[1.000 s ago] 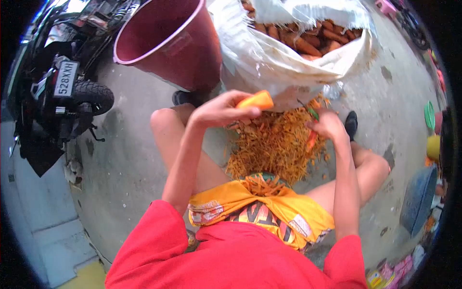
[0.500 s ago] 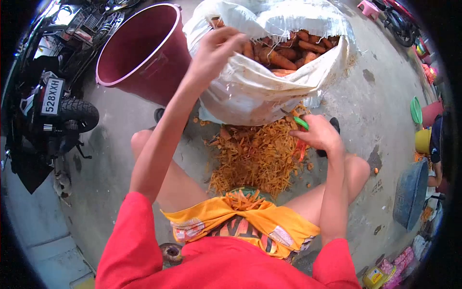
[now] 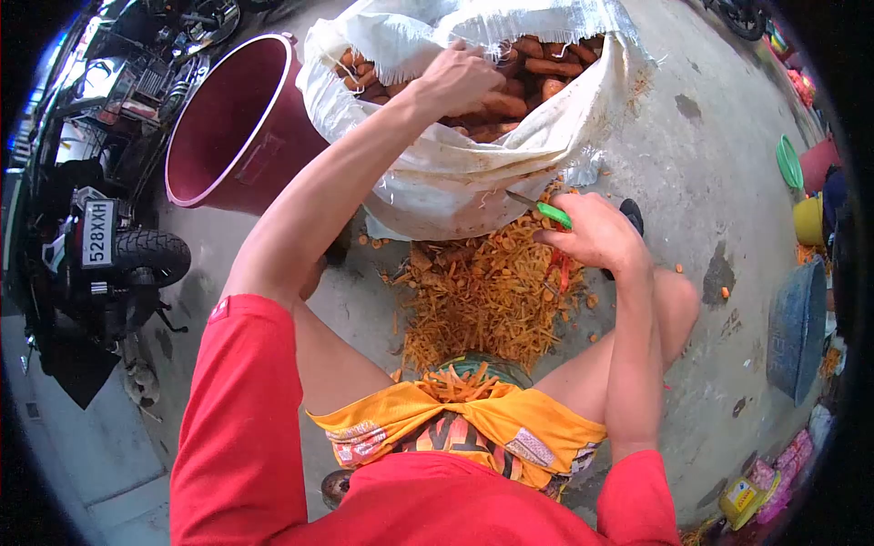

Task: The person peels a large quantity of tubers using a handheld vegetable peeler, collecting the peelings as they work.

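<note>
My left hand [image 3: 462, 80] is at the mouth of a white woven sack [image 3: 455, 187] filled with carrots [image 3: 553, 67]. Its fingers point down among the carrots, and their tips are too blurred and hidden to show any grip. In my right hand [image 3: 596, 235] is a knife [image 3: 553, 215] with a green handle, its blade pointing left beside the sack's lower front. Orange peelings [image 3: 482, 291] lie heaped on the floor beneath, with a red object [image 3: 562, 271] among them. More orange strips [image 3: 460, 382] rest near my yellow shorts.
A large dark red bucket [image 3: 300, 150] stands tilted left of the sack. A motorcycle [image 3: 150, 255] is parked at the far left. On the right are a blue-grey basin [image 3: 795, 332], a green basin [image 3: 789, 162], a yellow container [image 3: 807, 221] and part of another person in dark clothing.
My left hand has moved right and down to the carrots in the sack's mouth. My right hand has turned, and the knife blade now shows. The view has shifted slightly.
</note>
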### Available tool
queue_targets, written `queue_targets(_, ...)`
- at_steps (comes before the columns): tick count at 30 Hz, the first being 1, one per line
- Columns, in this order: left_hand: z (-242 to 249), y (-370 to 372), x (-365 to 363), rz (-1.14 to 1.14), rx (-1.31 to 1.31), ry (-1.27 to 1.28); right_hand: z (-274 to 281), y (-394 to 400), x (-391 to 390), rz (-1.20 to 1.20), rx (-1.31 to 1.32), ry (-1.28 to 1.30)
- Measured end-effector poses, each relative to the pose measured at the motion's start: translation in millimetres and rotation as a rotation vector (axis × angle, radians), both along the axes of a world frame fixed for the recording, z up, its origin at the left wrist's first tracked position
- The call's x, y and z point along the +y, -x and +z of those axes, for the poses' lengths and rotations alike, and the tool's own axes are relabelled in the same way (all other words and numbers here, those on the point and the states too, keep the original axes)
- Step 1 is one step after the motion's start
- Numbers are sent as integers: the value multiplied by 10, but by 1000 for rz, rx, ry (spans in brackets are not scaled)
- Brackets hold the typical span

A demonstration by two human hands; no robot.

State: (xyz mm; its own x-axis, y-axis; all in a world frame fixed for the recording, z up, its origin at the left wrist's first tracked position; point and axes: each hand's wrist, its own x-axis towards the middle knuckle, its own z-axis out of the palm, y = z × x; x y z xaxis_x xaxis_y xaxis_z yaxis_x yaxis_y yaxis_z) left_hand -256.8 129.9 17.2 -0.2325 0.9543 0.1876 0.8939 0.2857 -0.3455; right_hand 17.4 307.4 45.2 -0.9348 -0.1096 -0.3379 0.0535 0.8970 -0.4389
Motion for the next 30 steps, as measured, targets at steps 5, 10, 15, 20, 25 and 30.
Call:
queue_targets(5,817,-445,-690,439,-680,-640,47,-107,46,2,80,44)
queue_targets(10,1126,-1044,-1574,362,-1514,-1210,33,-149,-97,-11,77,30)
queue_targets(15,718,-1928,-1726,407,-2299,-1577,-40,-122,-316,24,233,165)
queue_targets(20,-164,-2432,-1530,264,-3030,-1262,-338,-139,-620,-31,416,154)
queue_targets(25,-674,-2780,-1225,628,-2635,-1046,-721,-300,-771,-6,389,-43)
queue_targets(30,-805,-2935,-1136,719,-2448,-892,-937,-390,-843,79,242,-144)
